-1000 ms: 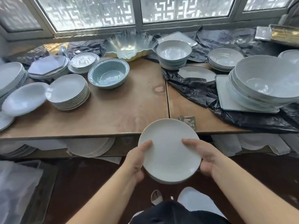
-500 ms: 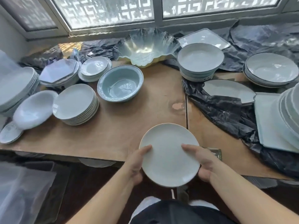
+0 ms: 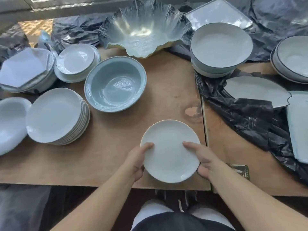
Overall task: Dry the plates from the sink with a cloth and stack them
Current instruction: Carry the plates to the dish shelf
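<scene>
A round white plate is held low over the front part of the wooden table. My left hand grips its left rim, thumb on the top face. My right hand grips the right rim the same way. More plate edges seem to show under it, but I cannot tell how many. A stack of several white plates stands on the table to the left. No cloth and no sink are in view.
A pale blue bowl sits behind the held plate, a frilled glass bowl behind that. Stacked white bowls and black plastic sheeting fill the right side. More dishes crowd the far left.
The plate and both hands have moved forward from below the table's front edge to over the tabletop. The camera has tipped down and come closer to the table.
</scene>
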